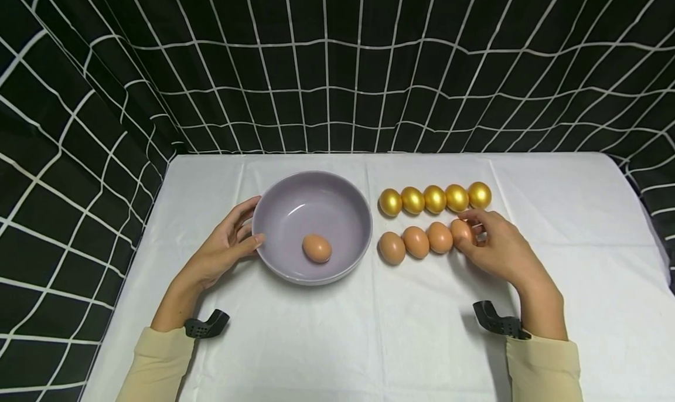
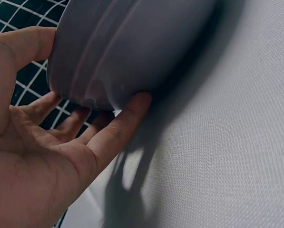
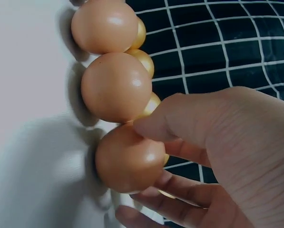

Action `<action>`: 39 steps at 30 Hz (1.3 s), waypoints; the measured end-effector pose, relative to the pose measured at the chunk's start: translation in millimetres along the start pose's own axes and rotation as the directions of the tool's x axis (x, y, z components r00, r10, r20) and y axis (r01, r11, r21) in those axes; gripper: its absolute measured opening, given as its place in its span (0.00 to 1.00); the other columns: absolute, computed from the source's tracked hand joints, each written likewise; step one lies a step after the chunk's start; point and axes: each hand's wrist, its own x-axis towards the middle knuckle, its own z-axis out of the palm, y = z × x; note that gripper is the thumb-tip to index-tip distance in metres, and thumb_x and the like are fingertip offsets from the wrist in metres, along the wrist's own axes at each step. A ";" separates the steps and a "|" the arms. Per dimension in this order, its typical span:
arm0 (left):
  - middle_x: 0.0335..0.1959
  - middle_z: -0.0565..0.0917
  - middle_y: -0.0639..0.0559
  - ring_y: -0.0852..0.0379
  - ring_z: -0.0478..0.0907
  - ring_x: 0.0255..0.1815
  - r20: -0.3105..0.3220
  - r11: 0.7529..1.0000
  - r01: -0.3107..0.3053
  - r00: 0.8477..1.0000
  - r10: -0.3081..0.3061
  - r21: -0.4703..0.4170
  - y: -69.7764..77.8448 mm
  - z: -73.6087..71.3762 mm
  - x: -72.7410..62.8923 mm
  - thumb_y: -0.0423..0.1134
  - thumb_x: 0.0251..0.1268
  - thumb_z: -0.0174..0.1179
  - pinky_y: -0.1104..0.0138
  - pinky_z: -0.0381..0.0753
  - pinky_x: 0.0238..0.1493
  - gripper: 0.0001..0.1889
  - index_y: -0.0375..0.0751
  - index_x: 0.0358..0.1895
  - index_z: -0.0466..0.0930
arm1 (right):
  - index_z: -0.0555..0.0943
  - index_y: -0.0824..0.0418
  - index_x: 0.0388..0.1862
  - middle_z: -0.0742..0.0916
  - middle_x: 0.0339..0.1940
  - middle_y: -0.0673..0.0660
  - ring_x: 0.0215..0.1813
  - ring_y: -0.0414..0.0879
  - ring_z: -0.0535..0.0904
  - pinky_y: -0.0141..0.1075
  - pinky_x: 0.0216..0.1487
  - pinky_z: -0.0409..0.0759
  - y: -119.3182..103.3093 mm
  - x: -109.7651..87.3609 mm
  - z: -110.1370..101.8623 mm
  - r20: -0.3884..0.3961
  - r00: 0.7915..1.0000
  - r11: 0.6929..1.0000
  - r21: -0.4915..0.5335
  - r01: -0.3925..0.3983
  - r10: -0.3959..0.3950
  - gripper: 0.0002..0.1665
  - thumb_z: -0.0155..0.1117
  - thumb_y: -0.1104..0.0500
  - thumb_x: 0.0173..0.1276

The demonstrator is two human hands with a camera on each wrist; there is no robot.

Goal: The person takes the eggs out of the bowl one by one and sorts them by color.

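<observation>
A mauve bowl point(image 1: 321, 205) stands on the white cloth, with one brown egg point(image 1: 317, 248) lying inside it. My left hand point(image 1: 224, 247) holds the bowl at its left side, thumb at the rim and fingers spread along the outer wall. To the right of the bowl is a slanting row of several brown eggs point(image 1: 416, 242). At that row's right end my right hand point(image 1: 498, 244) pinches the last egg point(image 3: 127, 159) between thumb and fingers. This egg still sits close against its neighbour point(image 3: 116, 87).
Behind the brown eggs runs a row of several golden eggs point(image 1: 435, 199), near my right fingertips. The table's white cloth point(image 1: 337, 337) reaches back to a black curtain point(image 1: 343, 68) with a white grid. Each wrist wears a black strap mount point(image 1: 207, 324).
</observation>
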 end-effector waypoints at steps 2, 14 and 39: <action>0.84 0.59 0.43 0.60 0.72 0.73 0.002 1.000 0.004 1.000 -0.004 0.001 0.1 0.4 0.3 0.32 0.76 0.61 0.68 0.87 0.56 0.43 0.51 0.86 0.49 | 0.78 0.66 0.69 0.85 0.58 0.70 0.57 0.66 0.83 0.60 0.56 0.79 -1.6 -1.7 -2.8 0.009 1.000 1.000 0.000 -0.010 0.010 0.31 0.71 0.53 0.71; 0.84 0.59 0.43 0.58 0.72 0.74 0.008 1.000 -0.005 1.000 0.005 -0.007 -1.6 0.7 2.5 0.31 0.76 0.61 0.68 0.87 0.55 0.42 0.51 0.86 0.50 | 0.78 0.63 0.69 0.82 0.65 0.69 0.59 0.68 0.80 0.63 0.58 0.78 -34.0 2.2 -18.1 -0.025 0.999 0.999 0.003 0.043 -0.043 0.30 0.69 0.51 0.74; 0.84 0.59 0.42 0.62 0.73 0.73 0.014 0.999 -0.032 0.999 0.032 -0.014 -3.5 -1.7 -0.5 0.30 0.77 0.60 0.68 0.88 0.56 0.42 0.51 0.86 0.50 | 0.79 0.55 0.71 0.80 0.69 0.56 0.64 0.54 0.80 0.54 0.69 0.78 -143.4 41.9 -11.4 0.155 0.916 0.929 0.026 0.370 -0.370 0.27 0.68 0.54 0.75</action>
